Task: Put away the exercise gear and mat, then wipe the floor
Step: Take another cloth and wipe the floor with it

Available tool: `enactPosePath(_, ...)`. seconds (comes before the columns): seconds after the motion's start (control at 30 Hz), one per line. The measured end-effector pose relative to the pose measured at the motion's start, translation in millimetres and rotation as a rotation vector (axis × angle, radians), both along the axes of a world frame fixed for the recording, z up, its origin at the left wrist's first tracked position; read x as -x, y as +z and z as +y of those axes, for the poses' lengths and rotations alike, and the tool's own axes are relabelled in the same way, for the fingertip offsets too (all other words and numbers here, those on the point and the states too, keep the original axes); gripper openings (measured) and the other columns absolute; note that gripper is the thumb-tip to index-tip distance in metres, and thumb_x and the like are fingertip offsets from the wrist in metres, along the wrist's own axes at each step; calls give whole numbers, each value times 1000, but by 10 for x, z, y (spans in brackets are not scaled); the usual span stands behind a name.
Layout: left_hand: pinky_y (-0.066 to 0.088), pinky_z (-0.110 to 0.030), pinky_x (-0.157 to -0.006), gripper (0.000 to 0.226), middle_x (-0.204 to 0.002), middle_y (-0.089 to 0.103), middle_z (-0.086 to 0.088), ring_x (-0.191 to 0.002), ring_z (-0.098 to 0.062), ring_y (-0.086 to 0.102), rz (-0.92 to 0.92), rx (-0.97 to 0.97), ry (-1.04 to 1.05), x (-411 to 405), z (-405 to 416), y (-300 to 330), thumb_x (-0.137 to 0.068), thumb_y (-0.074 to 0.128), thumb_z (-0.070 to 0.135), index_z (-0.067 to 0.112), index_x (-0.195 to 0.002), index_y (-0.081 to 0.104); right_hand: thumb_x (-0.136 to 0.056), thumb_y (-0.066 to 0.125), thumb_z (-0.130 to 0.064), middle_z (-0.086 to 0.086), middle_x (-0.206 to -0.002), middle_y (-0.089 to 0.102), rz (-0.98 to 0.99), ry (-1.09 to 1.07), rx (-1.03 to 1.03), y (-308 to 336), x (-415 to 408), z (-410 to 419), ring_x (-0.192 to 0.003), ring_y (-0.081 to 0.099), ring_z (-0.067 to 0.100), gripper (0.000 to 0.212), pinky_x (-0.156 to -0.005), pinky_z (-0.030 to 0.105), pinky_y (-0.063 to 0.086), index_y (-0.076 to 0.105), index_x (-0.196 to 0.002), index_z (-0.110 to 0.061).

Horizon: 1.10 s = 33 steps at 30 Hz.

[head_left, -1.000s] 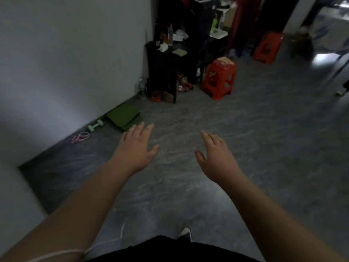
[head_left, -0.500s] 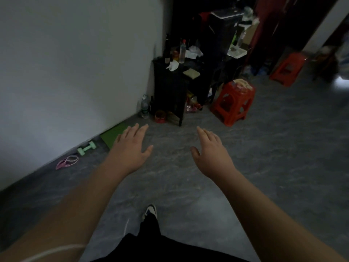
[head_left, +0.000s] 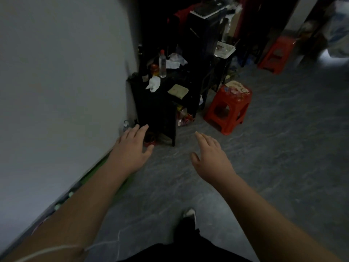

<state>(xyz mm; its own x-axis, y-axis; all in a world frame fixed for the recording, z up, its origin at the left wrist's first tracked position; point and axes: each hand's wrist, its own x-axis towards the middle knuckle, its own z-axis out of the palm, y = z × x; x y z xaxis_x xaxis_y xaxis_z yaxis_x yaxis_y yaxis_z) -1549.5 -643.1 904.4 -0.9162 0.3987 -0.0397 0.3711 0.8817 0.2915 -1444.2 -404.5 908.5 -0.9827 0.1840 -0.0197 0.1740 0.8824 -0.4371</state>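
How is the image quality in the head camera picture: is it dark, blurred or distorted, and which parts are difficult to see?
Head view: dim overall, with the black shelf and the corner behind it nearly lost in shadow; wide-angle bending slants the wall; the green mat and dumbbell by the wall are smeared and half hidden behind the left forearm; both hands, left and right, look soft.

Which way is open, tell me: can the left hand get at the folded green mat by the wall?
Probably yes. The left hand is open and empty, and the folded green mat lies on the floor beneath the forearm, nothing on it; it needs lowering.
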Motion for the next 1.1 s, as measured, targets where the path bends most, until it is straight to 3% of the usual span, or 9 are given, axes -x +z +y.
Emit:
enactPosePath(0.33, 23, -49, -118, 71, -161, 22, -8, -147, -29, 21, -67, 13, 37, 2395, 1192, -397, -94, 47, 51, 29, -154, 16, -97, 47, -41, 3, -161, 23, -48, 31, 23, -365, 2543, 1236, -148, 16, 23, 68, -118, 41, 25, 15, -155, -24)
enactPosePath(0.67, 29, -47, -116, 67, -159, 26, -8, -146, -28, 25, -157, -33, 53, 4273, 1881, -778, -95, 51, 42, 24, -153, 21, -98, 45, -42, 4, -157, 29, -169, 73, 37, -765, 4616, 1782, -145, 23, 25, 64, -113, 46, 34, 23, -153, -20)
enactPosePath(0.93, 34, -44, -113, 64, -154, 34, -9, -141, -28, 31, -387, -53, -73, 5862, 2357, -1697, -94, 55, 33, 19, -150, 29, -93, 52, -36, 7, -158, 27, -335, -75, 130, -1661, 5990, 1935, -142, 29, 29, 68, -109, 49, 37, 22, -152, -19)
enactPosePath(1.1, 42, -43, -103, 56, -147, 41, -10, -130, -30, 43, -503, -84, -86, 6578, 2572, -2245, -94, 57, 25, 18, -145, 37, -92, 61, -26, 15, -139, 48, -390, -291, 346, -2170, 6504, 1955, -124, 50, 33, 59, -98, 43, 46, 38, -144, -12)
